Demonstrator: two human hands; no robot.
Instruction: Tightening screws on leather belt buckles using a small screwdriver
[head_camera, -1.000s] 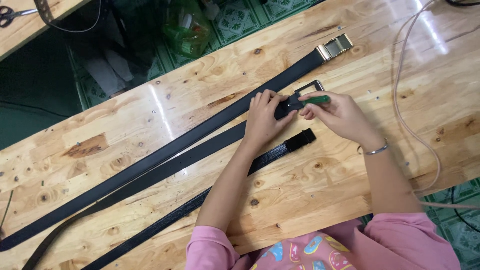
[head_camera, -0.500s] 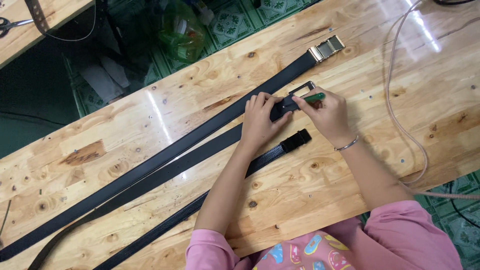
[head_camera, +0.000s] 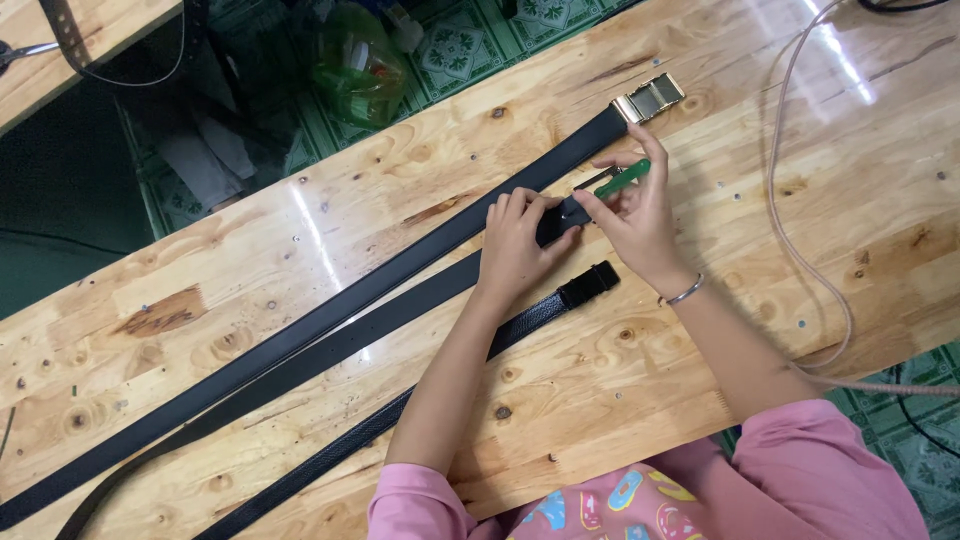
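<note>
The right hand (head_camera: 640, 215) pinches a green-handled tool (head_camera: 622, 179) between thumb and fingers, its tip pointing down at the end of the middle belt (head_camera: 400, 305). The left hand (head_camera: 515, 240) presses flat on that belt end just beside the tool, fingers closed over the strap. Just beyond the right hand's fingertips lies the gold buckle (head_camera: 652, 97) of the far belt (head_camera: 420, 255). Nearer the person, below both hands, lies the textured belt (head_camera: 520, 318) on the wooden table (head_camera: 300, 210).
</note>
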